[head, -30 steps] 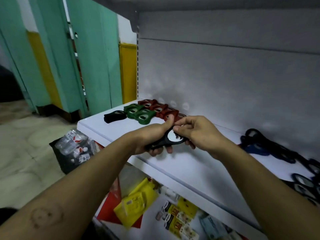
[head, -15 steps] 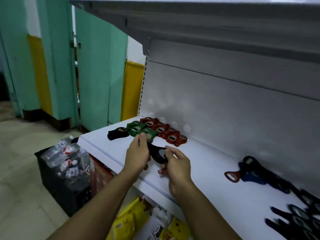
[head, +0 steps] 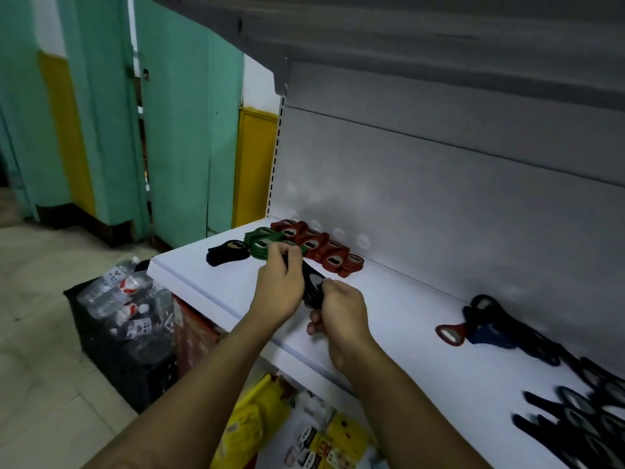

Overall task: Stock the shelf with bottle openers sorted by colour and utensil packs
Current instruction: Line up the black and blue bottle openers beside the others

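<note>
Your left hand point(head: 279, 289) and right hand point(head: 341, 313) meet over the front of the white shelf point(head: 389, 319), both holding one black opener point(head: 313, 286). Left hand: fingers curled over the opener's far end, back of the hand toward the camera. Right hand: thumb and fingers pinching the near end, the other fingers curled beneath. The opener lies slanted between the hands, its grey insert showing; whether it touches the shelf cannot be told. Stock grouped by colour sits at the shelf's left end: red openers point(head: 321, 247) in a row along the back panel, green openers point(head: 262, 242) just in front of them to the left, and a second black opener point(head: 226, 253) just beside the green group. Your left fingertips are close to the green group. Well apart at the right lie a red-rimmed opener point(head: 449, 334) just beside a blue opener point(head: 490, 337), and a blurred black pile point(head: 592, 421) beyond. Yellow packs point(head: 257, 414) lie on a lower shelf; a black crate point(head: 111, 353) of bottles stands on the floor.
</note>
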